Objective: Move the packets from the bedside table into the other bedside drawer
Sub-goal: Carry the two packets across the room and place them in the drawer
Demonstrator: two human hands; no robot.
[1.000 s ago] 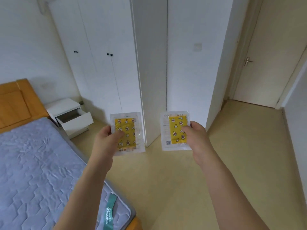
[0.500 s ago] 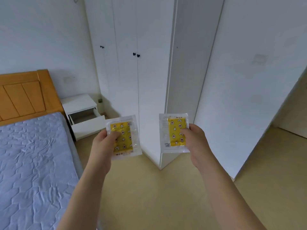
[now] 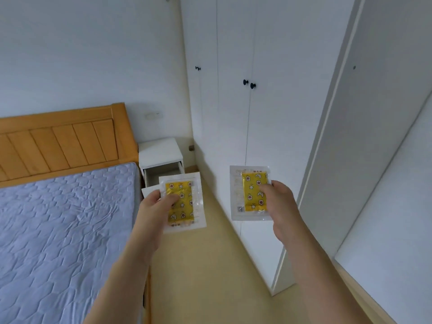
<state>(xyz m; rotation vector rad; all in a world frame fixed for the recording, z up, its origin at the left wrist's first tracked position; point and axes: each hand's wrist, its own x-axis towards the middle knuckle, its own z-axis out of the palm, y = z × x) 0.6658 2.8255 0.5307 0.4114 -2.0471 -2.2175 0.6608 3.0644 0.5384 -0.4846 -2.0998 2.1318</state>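
We see the bed left, white table far beside it, its drawer pulled out. Our left hand pinches one yellow packet in front of the drawer; our right hand pinches another packet further right.

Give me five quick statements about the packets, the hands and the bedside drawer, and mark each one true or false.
1. Each hand holds one packet. True: the left hand grips the left packet, the right hand the right packet.
2. The drawer of the nightstand is shut. False: it is pulled open.
3. A packet already lies on top of the nightstand. False: its top shows no packet.
4. The nightstand stands between the bed and the wardrobe. True.
5. The packets are blue. False: they are clear with yellow patterned inserts.
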